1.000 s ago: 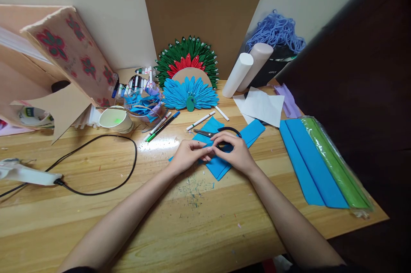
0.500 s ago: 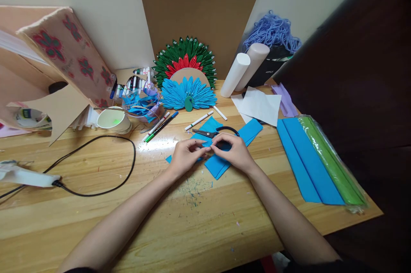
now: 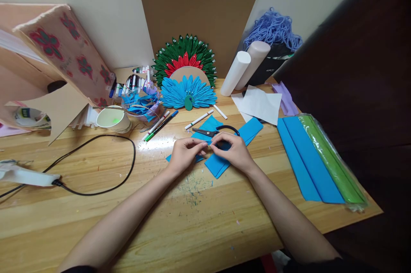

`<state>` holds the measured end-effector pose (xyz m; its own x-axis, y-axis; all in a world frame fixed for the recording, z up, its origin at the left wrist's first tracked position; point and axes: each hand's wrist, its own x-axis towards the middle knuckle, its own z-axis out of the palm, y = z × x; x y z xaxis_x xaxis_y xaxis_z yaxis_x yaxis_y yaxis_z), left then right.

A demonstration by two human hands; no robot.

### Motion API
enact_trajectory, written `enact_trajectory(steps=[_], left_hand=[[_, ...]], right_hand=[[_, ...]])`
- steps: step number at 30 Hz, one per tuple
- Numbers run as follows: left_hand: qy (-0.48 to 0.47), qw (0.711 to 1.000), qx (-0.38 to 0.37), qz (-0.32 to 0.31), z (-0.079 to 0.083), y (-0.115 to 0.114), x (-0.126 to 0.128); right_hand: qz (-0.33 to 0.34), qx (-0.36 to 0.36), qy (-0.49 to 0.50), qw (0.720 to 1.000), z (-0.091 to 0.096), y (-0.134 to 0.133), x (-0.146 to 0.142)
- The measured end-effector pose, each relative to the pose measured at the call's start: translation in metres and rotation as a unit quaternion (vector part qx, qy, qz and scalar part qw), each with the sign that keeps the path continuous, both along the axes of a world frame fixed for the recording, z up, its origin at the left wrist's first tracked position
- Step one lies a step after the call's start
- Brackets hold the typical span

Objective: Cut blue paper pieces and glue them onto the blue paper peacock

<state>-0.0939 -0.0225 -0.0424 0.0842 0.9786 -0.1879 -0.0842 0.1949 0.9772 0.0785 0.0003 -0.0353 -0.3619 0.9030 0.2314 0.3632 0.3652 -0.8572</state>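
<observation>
My left hand (image 3: 184, 155) and my right hand (image 3: 233, 151) meet fingertip to fingertip over a blue paper sheet (image 3: 224, 146) in the middle of the wooden table (image 3: 192, 221). Both pinch a small folded blue paper piece (image 3: 208, 148) between them; most of it is hidden by the fingers. Black-handled scissors (image 3: 215, 131) lie on the blue sheet just beyond my hands. Further back stands a paper peacock (image 3: 188, 88) with a blue, red and green fan tail.
A glue gun (image 3: 22, 175) with a looping black cord (image 3: 105, 166) lies at left. A paper cup (image 3: 113, 119), markers (image 3: 160, 125) and a bowl of scraps (image 3: 143, 106) sit behind. Blue and green paper packs (image 3: 317, 159) lie right; white rolls (image 3: 240, 71) and purple yarn (image 3: 272, 31) stand behind.
My hands stay in place, fingers working the small blue piece slightly. The view shifts a little.
</observation>
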Motion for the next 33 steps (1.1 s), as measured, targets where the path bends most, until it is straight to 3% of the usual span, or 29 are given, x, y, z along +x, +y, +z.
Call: enact_trajectory(steps=[10,13,17,19,22,25,29,33], left_hand=[[-0.018,1.000,-0.010,-0.021,-0.003,0.002,0.001],[0.057,0.994,0.080,-0.044,-0.004,0.003,-0.002],[0.164,0.937,0.296,-0.087,-0.004,0.004,-0.008],[0.182,0.919,0.338,-0.093,-0.005,0.004,-0.009],[0.186,0.920,0.334,-0.081,-0.005,0.002,-0.009],[0.187,0.933,0.302,-0.059,-0.002,0.000,-0.007],[0.185,0.948,0.257,-0.030,0.000,0.001,-0.006],[0.190,0.958,0.209,-0.037,0.001,0.001,-0.005]], right_hand=[[-0.038,-0.085,0.064,0.994,-0.004,0.001,-0.001],[-0.030,-0.179,0.097,0.979,-0.002,0.004,0.000],[-0.001,-0.314,0.143,0.939,0.000,0.006,0.002],[0.013,-0.357,0.152,0.922,0.000,0.006,0.003],[0.026,-0.383,0.150,0.911,0.002,0.005,0.004],[0.022,-0.343,0.138,0.929,0.004,0.005,0.003],[0.000,-0.146,0.053,0.988,0.009,0.003,0.002],[0.011,-0.009,-0.028,1.000,0.011,0.000,0.001]])
